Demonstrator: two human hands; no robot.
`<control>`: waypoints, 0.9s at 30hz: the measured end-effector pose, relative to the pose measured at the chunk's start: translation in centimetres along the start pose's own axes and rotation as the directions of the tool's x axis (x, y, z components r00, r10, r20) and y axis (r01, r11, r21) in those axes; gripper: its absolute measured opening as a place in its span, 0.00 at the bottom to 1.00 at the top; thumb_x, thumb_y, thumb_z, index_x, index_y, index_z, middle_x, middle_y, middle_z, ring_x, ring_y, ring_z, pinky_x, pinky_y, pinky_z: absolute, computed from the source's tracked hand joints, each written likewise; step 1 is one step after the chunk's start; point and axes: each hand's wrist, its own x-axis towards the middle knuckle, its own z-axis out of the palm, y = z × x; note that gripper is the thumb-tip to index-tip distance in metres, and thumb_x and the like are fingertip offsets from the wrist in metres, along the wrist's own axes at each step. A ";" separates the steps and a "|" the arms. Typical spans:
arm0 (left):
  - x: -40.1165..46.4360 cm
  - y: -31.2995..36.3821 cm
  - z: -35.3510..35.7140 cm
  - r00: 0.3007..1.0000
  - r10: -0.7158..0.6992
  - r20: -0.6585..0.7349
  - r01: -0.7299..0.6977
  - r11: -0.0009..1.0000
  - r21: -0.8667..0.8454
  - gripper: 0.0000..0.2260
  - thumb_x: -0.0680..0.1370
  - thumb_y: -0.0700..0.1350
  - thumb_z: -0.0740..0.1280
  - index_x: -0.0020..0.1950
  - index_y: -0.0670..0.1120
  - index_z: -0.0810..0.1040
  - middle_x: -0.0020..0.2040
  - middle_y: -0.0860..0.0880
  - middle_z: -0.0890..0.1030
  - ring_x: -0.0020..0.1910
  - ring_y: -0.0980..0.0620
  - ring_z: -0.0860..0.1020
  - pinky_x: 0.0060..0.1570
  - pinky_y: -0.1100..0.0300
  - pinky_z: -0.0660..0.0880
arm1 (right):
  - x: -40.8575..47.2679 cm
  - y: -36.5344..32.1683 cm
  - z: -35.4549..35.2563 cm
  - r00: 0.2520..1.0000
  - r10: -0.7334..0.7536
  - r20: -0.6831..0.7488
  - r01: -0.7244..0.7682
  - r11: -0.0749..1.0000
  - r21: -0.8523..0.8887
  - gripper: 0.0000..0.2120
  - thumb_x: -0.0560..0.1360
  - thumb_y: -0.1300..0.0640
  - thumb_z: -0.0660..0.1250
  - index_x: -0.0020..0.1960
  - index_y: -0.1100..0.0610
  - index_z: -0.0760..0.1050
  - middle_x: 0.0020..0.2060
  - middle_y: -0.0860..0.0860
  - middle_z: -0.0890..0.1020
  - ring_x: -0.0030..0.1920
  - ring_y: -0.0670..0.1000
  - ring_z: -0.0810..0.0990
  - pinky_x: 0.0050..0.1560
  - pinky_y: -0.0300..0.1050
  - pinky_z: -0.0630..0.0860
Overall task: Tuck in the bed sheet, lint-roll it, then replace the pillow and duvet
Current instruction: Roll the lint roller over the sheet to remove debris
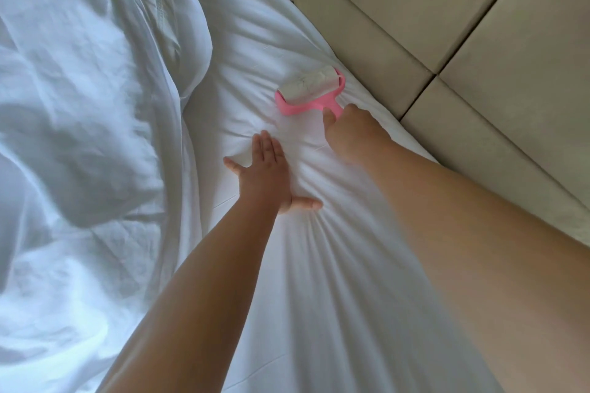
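Lint roller (311,90) in right hand (349,134) — beyond flat (pressing) left hand (266,174).

1. Left arm: bare, extended forward from the lower edge of the view, wrist straight.
2. Left hand (268,175): palm down, fingers straight and together, thumb and little finger splayed outward, pressed flat.
3. Right arm: bare, extended forward alongside the left, reaching further.
4. Right hand (346,134): fingers curled in a grip, thumb laid forward on top.
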 end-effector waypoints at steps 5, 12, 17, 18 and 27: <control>0.0 0.0 -0.2 1.000 -0.010 -0.003 0.010 1.000 0.015 0.63 0.60 0.79 0.57 0.75 0.38 0.33 0.76 0.41 0.33 0.76 0.46 0.33 0.65 0.26 0.50 | -0.9 0.4 -0.3 1.000 0.006 0.010 -0.006 1.000 0.003 0.26 0.81 0.41 0.47 0.64 0.61 0.67 0.45 0.53 0.73 0.44 0.55 0.73 0.40 0.46 0.67; -1.1 -0.1 -0.7 1.000 -0.012 0.016 0.012 1.000 0.002 0.63 0.61 0.79 0.58 0.76 0.40 0.34 0.77 0.43 0.34 0.76 0.47 0.35 0.68 0.29 0.51 | -5.0 3.3 -0.6 0.999 0.044 0.022 -0.043 0.999 -0.017 0.25 0.81 0.41 0.47 0.60 0.61 0.68 0.46 0.54 0.75 0.45 0.55 0.75 0.41 0.46 0.68; -2.4 -0.4 -0.6 0.999 0.017 0.048 -0.014 0.998 -0.056 0.61 0.61 0.79 0.60 0.77 0.43 0.35 0.77 0.45 0.35 0.77 0.48 0.37 0.69 0.31 0.51 | -7.3 5.0 -0.5 0.998 0.064 0.020 -0.064 0.998 -0.020 0.24 0.81 0.42 0.48 0.57 0.61 0.68 0.44 0.54 0.74 0.44 0.56 0.74 0.41 0.47 0.69; -2.5 -0.5 -0.6 0.998 0.020 0.052 -0.017 0.998 -0.061 0.61 0.61 0.79 0.60 0.77 0.44 0.35 0.78 0.45 0.35 0.77 0.48 0.37 0.69 0.31 0.50 | -7.6 5.2 -0.4 0.998 0.063 0.019 -0.063 0.998 -0.020 0.23 0.81 0.42 0.48 0.57 0.61 0.68 0.45 0.54 0.74 0.44 0.56 0.75 0.41 0.47 0.69; -1.4 -0.5 -0.7 0.999 0.001 0.045 0.001 0.999 -0.052 0.58 0.63 0.79 0.57 0.78 0.46 0.36 0.77 0.48 0.34 0.76 0.50 0.36 0.68 0.28 0.48 | -4.5 3.4 -1.3 0.999 0.031 0.031 -0.030 0.999 -0.030 0.25 0.81 0.41 0.46 0.61 0.60 0.69 0.43 0.52 0.74 0.43 0.54 0.74 0.38 0.44 0.66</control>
